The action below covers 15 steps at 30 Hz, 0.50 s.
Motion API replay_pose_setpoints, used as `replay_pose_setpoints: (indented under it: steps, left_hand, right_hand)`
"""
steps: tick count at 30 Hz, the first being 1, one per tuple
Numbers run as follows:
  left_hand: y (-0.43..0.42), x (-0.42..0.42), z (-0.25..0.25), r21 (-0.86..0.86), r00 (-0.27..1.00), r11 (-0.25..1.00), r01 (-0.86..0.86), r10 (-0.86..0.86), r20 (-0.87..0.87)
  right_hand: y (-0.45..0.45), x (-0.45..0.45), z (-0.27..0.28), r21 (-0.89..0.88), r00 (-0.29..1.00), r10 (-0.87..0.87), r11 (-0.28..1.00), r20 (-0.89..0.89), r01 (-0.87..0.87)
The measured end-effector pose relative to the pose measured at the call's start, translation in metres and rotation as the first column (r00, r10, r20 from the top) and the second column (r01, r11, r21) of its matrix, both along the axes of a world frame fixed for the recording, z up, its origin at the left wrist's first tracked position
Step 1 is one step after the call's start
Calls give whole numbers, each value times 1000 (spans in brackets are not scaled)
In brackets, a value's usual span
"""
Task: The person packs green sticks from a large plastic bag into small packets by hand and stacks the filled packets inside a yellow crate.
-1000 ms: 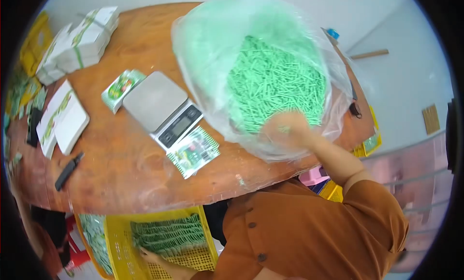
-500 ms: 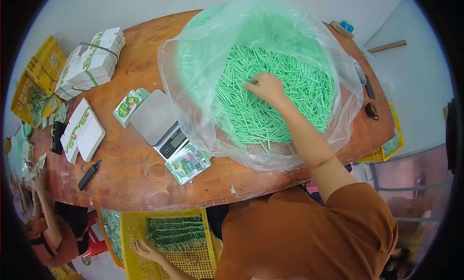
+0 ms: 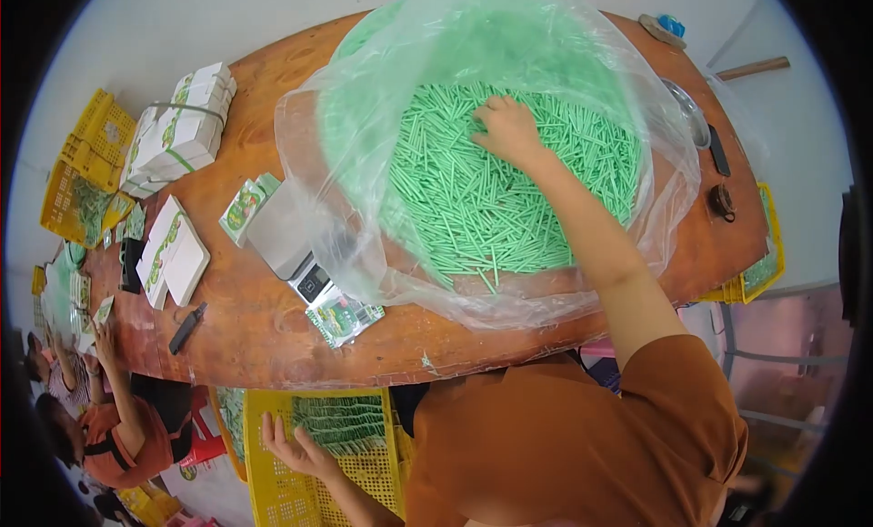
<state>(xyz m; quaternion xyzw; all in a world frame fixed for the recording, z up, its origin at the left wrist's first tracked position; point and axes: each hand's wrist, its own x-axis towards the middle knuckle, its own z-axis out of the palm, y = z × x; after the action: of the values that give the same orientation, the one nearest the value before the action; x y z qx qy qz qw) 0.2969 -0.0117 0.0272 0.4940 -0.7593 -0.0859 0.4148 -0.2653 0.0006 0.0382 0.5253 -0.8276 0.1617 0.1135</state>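
A large clear plastic bag [image 3: 300,154] lies wide open on the wooden table, heaped with thin pale-green sticks [image 3: 509,218]. My right hand [image 3: 511,132] is on top of the heap, its fingers curved and apart, with no stick visibly gripped. Below the table edge, my left hand [image 3: 302,450] hovers over a yellow plastic crate [image 3: 265,477], palm up with fingers spread and nothing in it. Rows of green-and-white packets [image 3: 341,422] fill the far part of that crate. Beside the bag stands a digital scale [image 3: 289,231], its display partly covered by the plastic.
Printed packets [image 3: 344,318] lie by the scale. Further left are a black cutter knife [image 3: 187,329], flat white cartons [image 3: 173,254] and strapped carton bundles [image 3: 182,127]. Another person [image 3: 123,427] works at the left end. A metal bowl [image 3: 688,113] sits at the right.
My right hand has opened from a closed shape and shifted slightly up over the sticks. My left hand has risen from the crate's edge and turned palm up. The view has shifted somewhat.
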Motion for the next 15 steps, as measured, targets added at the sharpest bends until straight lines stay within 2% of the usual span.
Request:
replay_pose_setpoints:
  steps: [2, 6, 8, 9, 11, 15]
  left_hand:
    - [4, -12, 4, -2, 990, 992, 124, -123, -68]
    - [7, -34, 7, 51, 968, 973, 227, -219, -123]
    - [7, -43, 15, 65, 966, 965, 256, -251, -67]
    - [6, -48, 17, 56, 956, 955, 291, -289, -50]
    - [5, -54, 20, 54, 942, 940, 336, -335, -30]
    - [6, -61, 17, 35, 927, 928, 371, -367, -82]
  right_hand:
    - [1, 5, -5, -46, 995, -91, 995, -49, 89]
    - [0, 3, -21, -115, 986, -115, 988, -123, 101]
    - [-1, -2, -17, -11, 993, -110, 994, -50, 110]
    - [-2, -3, -14, -16, 991, -120, 993, -54, 119]
    - [-4, -4, -8, 169, 988, -133, 975, -78, 144]
    - [-7, -15, 3, 282, 994, -80, 955, -74, 98]
